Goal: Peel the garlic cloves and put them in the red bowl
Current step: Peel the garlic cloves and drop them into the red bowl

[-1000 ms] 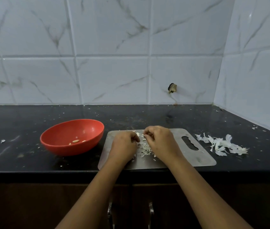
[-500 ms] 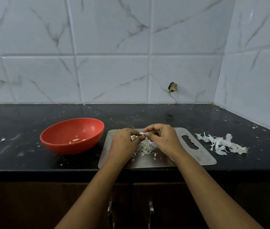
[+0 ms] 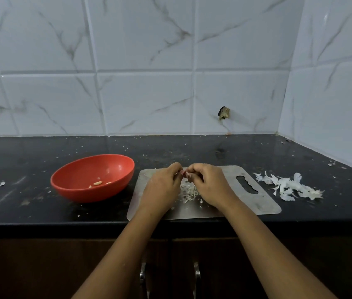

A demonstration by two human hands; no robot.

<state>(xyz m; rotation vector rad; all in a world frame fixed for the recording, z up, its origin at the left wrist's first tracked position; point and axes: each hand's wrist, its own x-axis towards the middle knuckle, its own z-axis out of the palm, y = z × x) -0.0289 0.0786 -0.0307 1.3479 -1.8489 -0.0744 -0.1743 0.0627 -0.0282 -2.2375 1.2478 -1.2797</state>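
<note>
Head view: black countertop [image 3: 192,152] carries a steel board [image 3: 257,203] at its front edge. Red bowl [image 3: 80,190] sits at 9 o'clock of the board, just apart from it. Left hand [image 3: 162,186] and right hand [image 3: 209,184] are over the board, fingers curled, fingertips of both pinching one garlic clove [image 3: 185,174] between them. Peel heap [image 3: 289,186] lies at 3 o'clock of the board. Fine scraps [image 3: 189,192] are on the board, 6 o'clock of the clove. Peeled cloves [image 3: 98,183] lie in the bowl.

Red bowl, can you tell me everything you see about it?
The red bowl is round, smooth and shiny, and looks like plastic. It sits open side up on the black countertop, left of the metal cutting board, with a small gap between them. A few pale peeled garlic cloves lie at its bottom. Only the countertop touches it outside.
</note>
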